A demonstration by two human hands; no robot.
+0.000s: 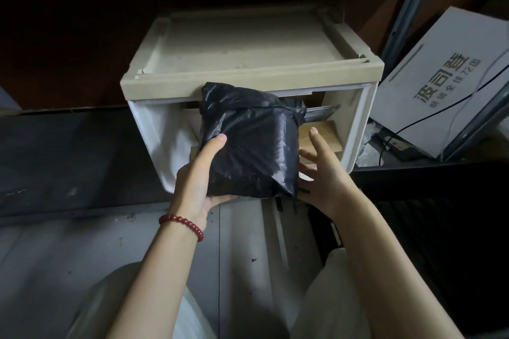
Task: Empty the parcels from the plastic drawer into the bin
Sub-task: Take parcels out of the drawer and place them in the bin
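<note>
A black plastic parcel [249, 143] is held up in front of the pulled-out white drawer [154, 132] of a beige plastic cabinet [248, 44]. My left hand [197, 173] grips the parcel's lower left corner, thumb on its front. My right hand [321, 170] is beside the parcel's right edge with fingers spread, touching its lower right corner. Inside the drawer lie a brown cardboard parcel [323, 135] and a grey flat parcel [321, 113], partly hidden by the black one. The bin is not clearly visible.
A white printed carton [446, 82] leans at the right against a metal rack post [407, 11]. A black cable [385, 143] runs below it. A dark shelf board [68, 151] stretches left. The grey floor [239, 242] and my knees are below.
</note>
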